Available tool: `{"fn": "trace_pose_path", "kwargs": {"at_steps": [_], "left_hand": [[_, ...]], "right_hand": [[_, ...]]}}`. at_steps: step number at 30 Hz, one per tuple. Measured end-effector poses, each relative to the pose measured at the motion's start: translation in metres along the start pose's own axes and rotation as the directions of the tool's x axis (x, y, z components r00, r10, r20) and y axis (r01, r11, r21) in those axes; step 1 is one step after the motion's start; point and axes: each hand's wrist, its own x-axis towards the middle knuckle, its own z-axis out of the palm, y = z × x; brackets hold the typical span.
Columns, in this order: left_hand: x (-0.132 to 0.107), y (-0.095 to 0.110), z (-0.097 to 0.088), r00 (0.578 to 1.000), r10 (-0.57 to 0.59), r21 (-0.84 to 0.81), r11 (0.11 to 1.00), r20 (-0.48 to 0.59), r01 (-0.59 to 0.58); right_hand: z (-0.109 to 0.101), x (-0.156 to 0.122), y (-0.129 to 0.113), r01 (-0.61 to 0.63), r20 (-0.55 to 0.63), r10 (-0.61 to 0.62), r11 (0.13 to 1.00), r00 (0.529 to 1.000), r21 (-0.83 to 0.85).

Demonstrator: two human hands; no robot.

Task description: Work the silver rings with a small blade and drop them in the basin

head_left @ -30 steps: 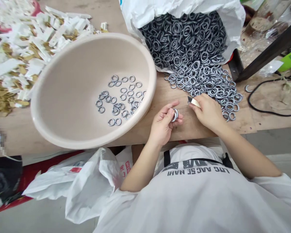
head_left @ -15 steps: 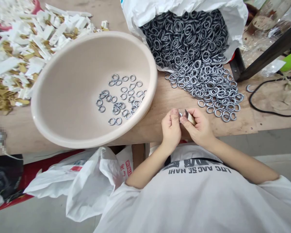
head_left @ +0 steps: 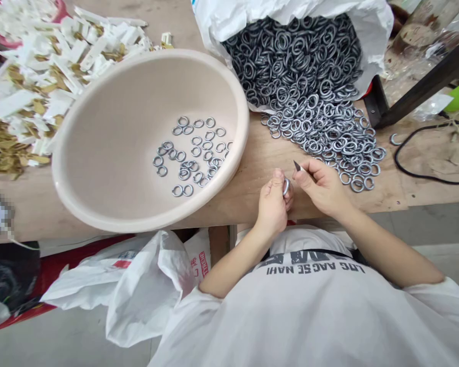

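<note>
Between the thumb and fingers of my left hand (head_left: 273,203) is a grey ring (head_left: 286,187), pinched near the table's front edge. My right hand (head_left: 325,187) is closed around a small knife (head_left: 297,166), its dark pointed blade showing above the thumb and its handle mostly hidden by the fingers. The two hands are a little apart. Just beyond my right hand lies a heap of loose grey rings (head_left: 329,127), spilling from a white sack (head_left: 214,30). To the left, a large beige basin (head_left: 107,112) has several rings (head_left: 183,171) on its bottom.
White and brownish-yellow pieces (head_left: 34,97) are piled at the far left. A dark metal bar (head_left: 424,86) slants across the right side, with a black cable (head_left: 416,176) near it. White plastic bags (head_left: 141,295) hang below the table edge.
My right hand has moved away from my left, to the right and slightly up, with the knife turned to point up and left. The ring in my left hand shows more plainly.
</note>
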Motion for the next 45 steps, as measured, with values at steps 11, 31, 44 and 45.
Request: {"fn": "trace_pose_path", "kwargs": {"at_steps": [11, 31, 44, 45], "left_hand": [[-0.003, 0.004, 0.003, 0.999, -0.021, -0.094, 0.995, -0.032, 0.018], [0.008, 0.024, -0.021, 0.986, -0.147, -0.036, 0.988, 0.074, 0.149], [-0.001, -0.004, -0.012, 0.989, 0.083, 0.073, 0.993, 0.122, -0.092], [-0.001, -0.002, -0.011, 0.989, 0.083, 0.064, 0.994, 0.126, -0.092]], "right_hand": [[0.0, -0.018, -0.011, 0.236, 0.202, -0.173, 0.907, 0.964, -0.349], [-0.026, 0.011, 0.008, -0.175, -0.058, 0.167, 0.868, 0.984, -0.464], [0.007, -0.009, -0.005, -0.141, 0.021, 0.14, 0.984, 0.99, 0.11], [0.002, -0.009, -0.007, -0.093, 0.045, 0.093, 0.995, 0.995, 0.016]]}}
